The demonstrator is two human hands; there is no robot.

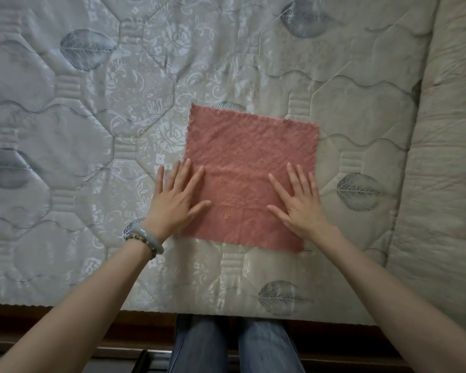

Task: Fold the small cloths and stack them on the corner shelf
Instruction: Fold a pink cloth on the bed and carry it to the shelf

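A small pink cloth [249, 168] with a scalloped edge lies spread flat and unfolded on the quilted mattress [92, 109]. My left hand [176, 199] lies flat with fingers straight over the cloth's left edge, partly on the mattress. My right hand [299, 201] presses flat with spread fingers on the cloth's lower right part. Neither hand grips anything. No shelf or other cloth is in view.
The mattress's front edge [172, 310] runs just in front of my legs, with a dark wooden bed frame [51, 329] below it. A beige quilted cover [441, 170] lies along the right side. Bracelets sit on my left wrist.
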